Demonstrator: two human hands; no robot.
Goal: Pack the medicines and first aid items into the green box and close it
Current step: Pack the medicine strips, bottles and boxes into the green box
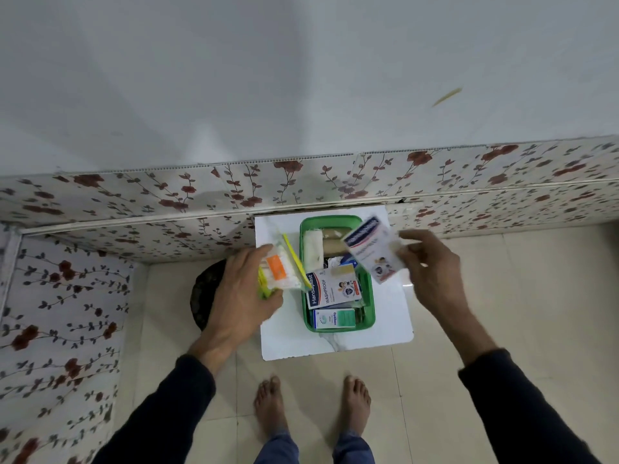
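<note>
The green box stands open on a small white table. Inside it lie a Hansaplast plaster pack, a green-and-white medicine carton, a white gauze roll and tan bandage rolls. My left hand grips a clear zip pouch with a yellow edge and an orange label, just left of the box. My right hand holds a second plaster pack, blurred, above the box's right rim.
A floral-papered ledge runs behind the table and down the left side. A dark round object sits on the floor left of the table. My bare feet stand on beige tiles in front.
</note>
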